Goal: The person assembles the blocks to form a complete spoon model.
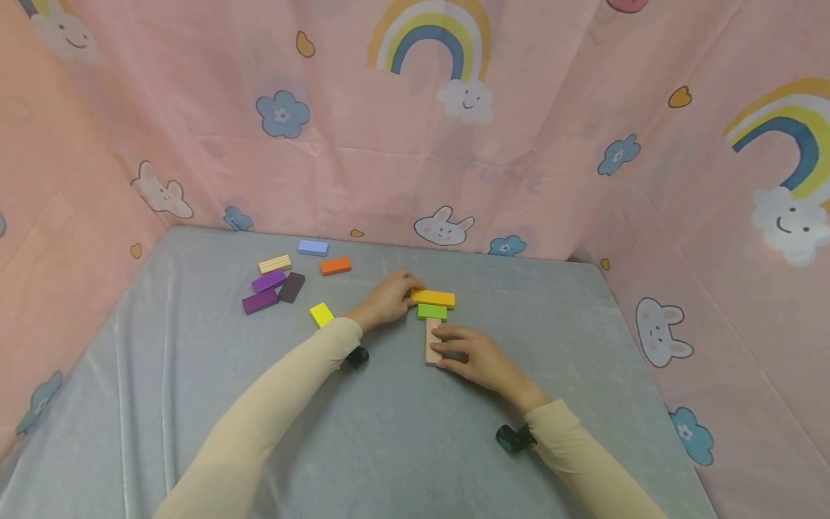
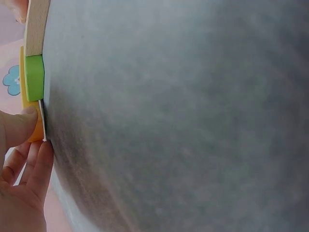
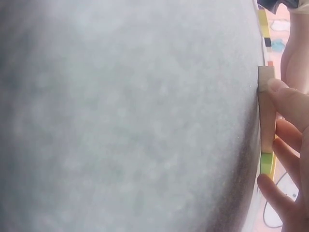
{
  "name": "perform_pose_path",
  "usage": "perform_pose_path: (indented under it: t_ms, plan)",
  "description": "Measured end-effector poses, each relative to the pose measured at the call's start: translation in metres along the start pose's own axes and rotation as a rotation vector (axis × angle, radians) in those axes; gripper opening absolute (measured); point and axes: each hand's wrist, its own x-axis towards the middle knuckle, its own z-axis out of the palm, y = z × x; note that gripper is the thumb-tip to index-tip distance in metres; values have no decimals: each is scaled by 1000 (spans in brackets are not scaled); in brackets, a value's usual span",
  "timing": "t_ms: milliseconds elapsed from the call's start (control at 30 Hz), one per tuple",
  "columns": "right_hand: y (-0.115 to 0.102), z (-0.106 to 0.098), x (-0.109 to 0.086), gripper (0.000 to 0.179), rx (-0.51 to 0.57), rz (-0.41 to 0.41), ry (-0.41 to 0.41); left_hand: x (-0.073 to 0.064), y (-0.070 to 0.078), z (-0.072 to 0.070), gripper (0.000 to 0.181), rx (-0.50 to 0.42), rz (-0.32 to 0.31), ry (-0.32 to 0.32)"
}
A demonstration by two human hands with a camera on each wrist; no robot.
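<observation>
A yellow-orange block [image 1: 437, 298] lies crosswise at the far end of a short row on the cloth. My left hand [image 1: 389, 298] pinches its left end, thumb [image 2: 25, 123] on one face and fingers around the end. Just nearer is a green block [image 1: 431, 311], lined up against the plain wooden block [image 1: 430, 339], which points toward me. From the right side, my right hand [image 1: 480, 357] rests its fingertips on the wooden block, the thumb [image 3: 280, 89] near the block's close end. Its fingers are extended along the block.
Left of the row is a loose group: a blue block [image 1: 313, 248], an orange one [image 1: 336, 266], a light striped one [image 1: 275, 264], two purple ones [image 1: 269, 281] and a dark brown one [image 1: 292, 287]. A bright yellow block [image 1: 320, 314] sits beside my left forearm. Pink printed curtains [image 1: 363, 180] surround the table.
</observation>
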Motion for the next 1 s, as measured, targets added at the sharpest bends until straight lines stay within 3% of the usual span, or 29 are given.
perform_pose_path:
  t_ms: [1000]
  plan:
    - [1,1,0,35,-10,-3,-4,2,-3,3,36,7,19,-14]
